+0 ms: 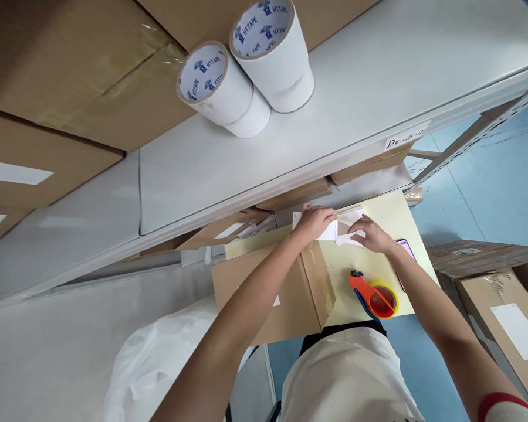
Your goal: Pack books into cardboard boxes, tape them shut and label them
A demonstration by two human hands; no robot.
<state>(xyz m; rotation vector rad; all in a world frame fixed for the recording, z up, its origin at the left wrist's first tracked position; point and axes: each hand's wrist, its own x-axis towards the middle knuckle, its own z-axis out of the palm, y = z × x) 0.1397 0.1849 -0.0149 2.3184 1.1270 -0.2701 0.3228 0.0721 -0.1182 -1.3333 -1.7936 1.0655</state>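
Observation:
My left hand [313,223] and my right hand [372,233] both grip a white paper sheet [341,231] over a pale yellow table [391,214]; fingers of both are closed on its edges. A brown cardboard box [290,293] stands on the table just below my left hand. An orange tape dispenser [374,296] with a yellow-rimmed roll lies on the table under my right forearm. A phone [407,249] lies beside my right wrist.
A grey shelf [378,88] carries two white tape rolls [246,70] and big cardboard boxes [70,76]. Flat cartons [299,193] lie on the lower shelf. More labelled boxes [497,293] stand right on the blue floor. A white plastic bag [158,357] lies lower left.

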